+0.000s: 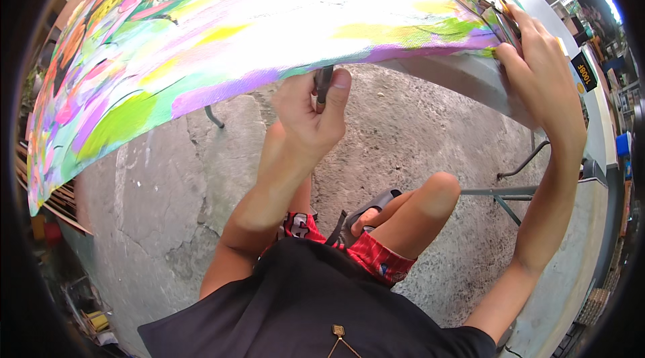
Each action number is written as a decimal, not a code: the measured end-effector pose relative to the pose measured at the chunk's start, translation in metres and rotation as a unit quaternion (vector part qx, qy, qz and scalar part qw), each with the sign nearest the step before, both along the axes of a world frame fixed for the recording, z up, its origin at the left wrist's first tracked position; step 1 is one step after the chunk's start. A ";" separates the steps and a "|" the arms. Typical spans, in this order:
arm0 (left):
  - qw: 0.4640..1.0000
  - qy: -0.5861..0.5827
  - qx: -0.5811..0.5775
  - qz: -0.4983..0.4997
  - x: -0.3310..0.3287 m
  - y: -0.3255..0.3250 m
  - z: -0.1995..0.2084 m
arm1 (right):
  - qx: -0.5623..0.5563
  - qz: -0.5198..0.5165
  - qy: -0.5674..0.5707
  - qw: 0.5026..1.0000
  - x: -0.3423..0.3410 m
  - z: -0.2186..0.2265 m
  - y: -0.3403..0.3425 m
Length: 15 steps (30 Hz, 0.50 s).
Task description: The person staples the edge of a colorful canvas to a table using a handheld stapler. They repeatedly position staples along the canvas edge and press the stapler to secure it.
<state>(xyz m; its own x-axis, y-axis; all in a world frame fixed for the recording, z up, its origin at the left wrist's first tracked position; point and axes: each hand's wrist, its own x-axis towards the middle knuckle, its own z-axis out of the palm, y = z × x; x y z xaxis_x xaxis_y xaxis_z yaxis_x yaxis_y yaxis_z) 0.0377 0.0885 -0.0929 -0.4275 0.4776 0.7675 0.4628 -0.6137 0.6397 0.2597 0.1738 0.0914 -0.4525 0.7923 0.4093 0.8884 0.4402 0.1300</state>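
A large painted canvas (222, 55) lies across the top of the view, bright with purple, green, yellow and orange strokes; glare washes out its middle. At its near edge my left hand (312, 109) is closed around a short dark handle (324, 86), thumb pressed along it. The handle's far end is hidden by the canvas edge. My right hand (544, 59) is at the canvas's right end, thumb and fingers around a flat, shiny, dark-edged piece (497, 22) lying on the paint. Its exact kind I cannot make out.
A black label with yellow print (583, 72) is on something beside my right wrist. Metal legs (497, 191) stand under the canvas on a rough concrete floor (168, 190). My bent knee (440, 190) is below it. Wooden strips (64, 207) lie at the left.
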 end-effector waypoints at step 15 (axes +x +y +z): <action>0.981 0.082 0.147 -0.096 -0.019 0.025 0.009 | 0.224 -0.072 0.481 0.844 0.021 -0.066 -0.153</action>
